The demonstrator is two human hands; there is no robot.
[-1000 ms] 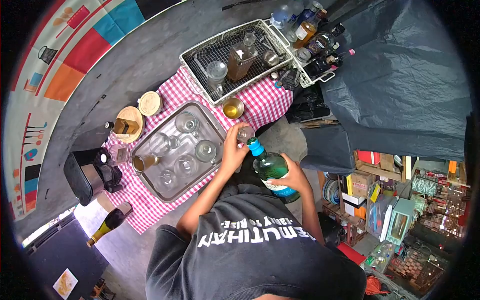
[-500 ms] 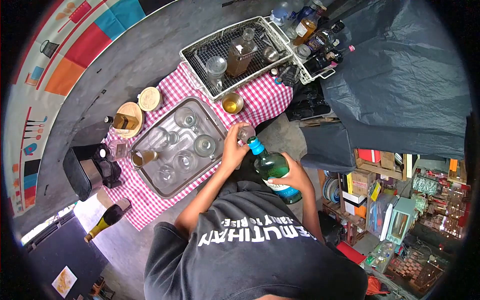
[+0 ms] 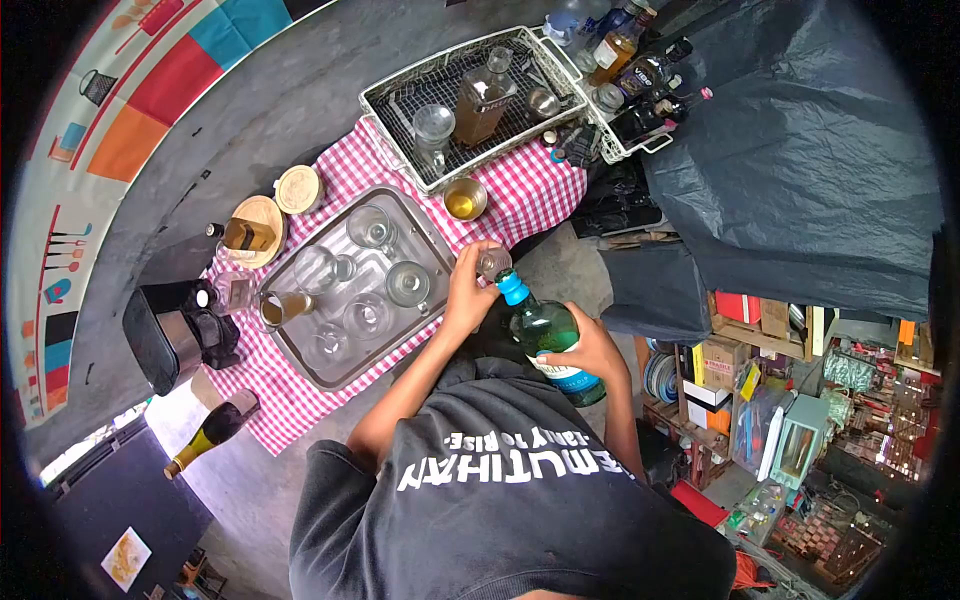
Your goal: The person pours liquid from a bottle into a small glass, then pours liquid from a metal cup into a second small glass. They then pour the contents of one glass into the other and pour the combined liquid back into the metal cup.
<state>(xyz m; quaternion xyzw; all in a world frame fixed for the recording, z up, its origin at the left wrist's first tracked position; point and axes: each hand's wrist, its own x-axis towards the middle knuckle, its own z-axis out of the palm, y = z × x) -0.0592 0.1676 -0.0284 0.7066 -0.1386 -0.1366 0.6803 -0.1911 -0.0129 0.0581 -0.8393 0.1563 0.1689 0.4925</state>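
A small clear glass (image 3: 492, 264) is held in my left hand (image 3: 470, 298), with the fingers around its side. My right hand (image 3: 592, 352) wraps round the body of a green bottle (image 3: 545, 330) with a blue neck and a pale label. The bottle is tilted, its mouth at the rim of the small glass. To the left lies a metal tray (image 3: 440, 262) holding several clear glasses (image 3: 408, 284). A metal cup of yellow liquid (image 3: 464, 200) stands on the checkered cloth (image 3: 530, 195) just beyond my left hand.
Beyond the cloth, a wire basket (image 3: 400, 170) holds a square brown bottle (image 3: 484, 100) and a glass mug (image 3: 433, 128). Several bottles (image 3: 640, 80) stand at the upper right. A dark-green bottle (image 3: 212, 434) lies at the lower left, near a black appliance (image 3: 165, 340). Shelves stand right.
The camera view has shifted very slightly. Both hands keep their holds, and the bottle's mouth remains at the small glass.
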